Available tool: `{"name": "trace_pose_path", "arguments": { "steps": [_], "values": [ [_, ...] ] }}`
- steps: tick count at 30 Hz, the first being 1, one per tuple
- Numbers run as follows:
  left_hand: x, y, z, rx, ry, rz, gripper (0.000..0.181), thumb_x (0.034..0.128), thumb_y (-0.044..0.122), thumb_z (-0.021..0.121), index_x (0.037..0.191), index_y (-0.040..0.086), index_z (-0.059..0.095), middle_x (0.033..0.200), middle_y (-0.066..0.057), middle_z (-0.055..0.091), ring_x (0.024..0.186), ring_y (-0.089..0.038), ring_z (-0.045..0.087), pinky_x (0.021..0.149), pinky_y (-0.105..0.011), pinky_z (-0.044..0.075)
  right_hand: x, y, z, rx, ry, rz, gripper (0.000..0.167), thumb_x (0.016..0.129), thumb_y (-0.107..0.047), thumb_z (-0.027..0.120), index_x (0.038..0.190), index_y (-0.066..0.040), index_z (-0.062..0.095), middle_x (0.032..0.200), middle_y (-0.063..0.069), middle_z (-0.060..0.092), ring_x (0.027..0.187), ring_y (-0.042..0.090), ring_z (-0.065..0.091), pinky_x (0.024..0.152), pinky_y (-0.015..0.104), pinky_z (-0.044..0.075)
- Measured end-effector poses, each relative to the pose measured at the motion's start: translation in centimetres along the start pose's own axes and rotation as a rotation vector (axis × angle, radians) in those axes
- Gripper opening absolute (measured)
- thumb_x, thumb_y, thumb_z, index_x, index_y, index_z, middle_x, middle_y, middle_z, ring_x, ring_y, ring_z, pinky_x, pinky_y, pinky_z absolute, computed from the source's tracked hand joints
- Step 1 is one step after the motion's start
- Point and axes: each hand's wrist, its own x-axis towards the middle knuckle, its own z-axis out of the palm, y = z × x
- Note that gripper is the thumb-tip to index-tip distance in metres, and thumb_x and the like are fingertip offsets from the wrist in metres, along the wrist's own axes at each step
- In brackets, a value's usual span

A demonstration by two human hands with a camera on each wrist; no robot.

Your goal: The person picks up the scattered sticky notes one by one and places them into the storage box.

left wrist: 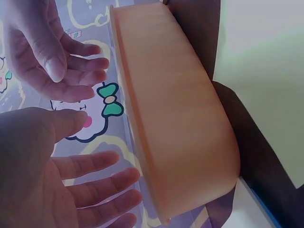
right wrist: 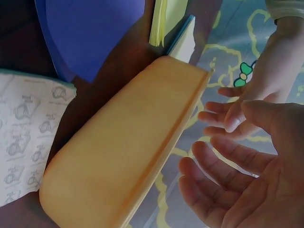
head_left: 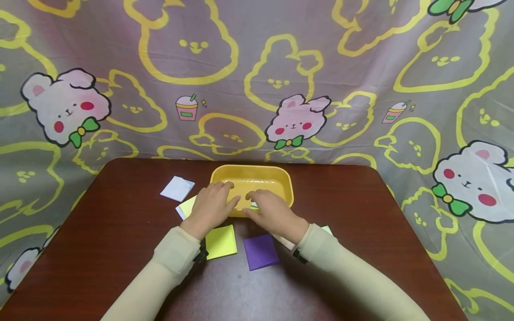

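Note:
A yellow tray (head_left: 252, 169) stands at the table's far side, with a small piece of white and green paper (head_left: 254, 205) partly visible in it beside the right fingers. Over the tray's left part is my left hand (head_left: 211, 206), fingers spread and relaxed, holding nothing. My right hand (head_left: 274, 213) hovers above the near right part, fingers loosely bent and empty. Both wrist views show the hands facing each other, apart, above the rim of the tray (left wrist: 175, 104). Nearer the body lie a yellow-green paper square (head_left: 221, 242) and a purple one (head_left: 261, 252).
A white folded paper (head_left: 177, 188) lies left of the tray. Pale yellow paper (head_left: 187, 206) is partly under the left hand. A patterned paper (right wrist: 28, 133) lies beneath the right wrist, near another pale green corner (head_left: 327, 229). A printed cloth (head_left: 225, 102) hangs behind the table.

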Motion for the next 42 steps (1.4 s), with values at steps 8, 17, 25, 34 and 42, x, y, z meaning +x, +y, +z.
{"name": "trace_pose_path", "arguments": {
  "steps": [8, 17, 25, 34, 42],
  "values": [
    [-0.3, -0.2, -0.1, 0.010, 0.025, 0.012, 0.046, 0.1002, 0.041, 0.061, 0.128, 0.005, 0.064, 0.120, -0.017, 0.071, 0.108, -0.038, 0.068, 0.085, -0.052, 0.055, -0.4, -0.3, 1.2, -0.068, 0.048, -0.076, 0.035, 0.095, -0.032, 0.070, 0.114, -0.003, 0.070, 0.103, 0.009, 0.074, 0.090, 0.022, 0.069, 0.078, 0.038, 0.057],
    [-0.7, -0.5, -0.2, 0.005, 0.019, -0.002, 0.047, 0.0993, 0.041, 0.062, 0.129, 0.004, 0.064, 0.122, -0.017, 0.071, 0.109, -0.038, 0.067, 0.088, -0.053, 0.054, -0.7, -0.6, 1.6, -0.091, 0.038, -0.082, 0.035, 0.095, -0.033, 0.070, 0.115, -0.004, 0.069, 0.103, 0.007, 0.074, 0.092, 0.022, 0.069, 0.081, 0.038, 0.056],
    [-0.7, -1.1, -0.5, -0.009, 0.032, -0.033, 0.048, 0.0984, 0.040, 0.064, 0.129, 0.003, 0.064, 0.122, -0.018, 0.071, 0.109, -0.039, 0.067, 0.089, -0.054, 0.054, -0.8, -1.0, 1.7, -0.094, 0.038, -0.085, 0.036, 0.095, -0.035, 0.069, 0.114, -0.005, 0.069, 0.104, 0.006, 0.073, 0.094, 0.022, 0.069, 0.083, 0.038, 0.056],
    [-0.8, -1.9, -1.0, -0.004, 0.038, -0.047, 0.049, 0.0983, 0.040, 0.063, 0.129, 0.001, 0.064, 0.121, -0.020, 0.071, 0.108, -0.040, 0.067, 0.089, -0.055, 0.054, -0.7, -1.5, 1.5, -0.098, 0.068, -0.104, 0.036, 0.095, -0.035, 0.069, 0.116, -0.005, 0.069, 0.106, 0.008, 0.073, 0.095, 0.024, 0.069, 0.085, 0.039, 0.056],
    [-0.8, -2.6, -1.4, 0.015, 0.070, -0.041, 0.049, 0.0989, 0.039, 0.062, 0.127, -0.001, 0.063, 0.116, -0.022, 0.071, 0.102, -0.041, 0.068, 0.084, -0.055, 0.054, -0.6, -2.0, 1.4, -0.117, 0.040, -0.099, 0.036, 0.096, -0.035, 0.068, 0.118, -0.007, 0.068, 0.107, 0.007, 0.073, 0.095, 0.022, 0.069, 0.083, 0.037, 0.056]
  ]
}}
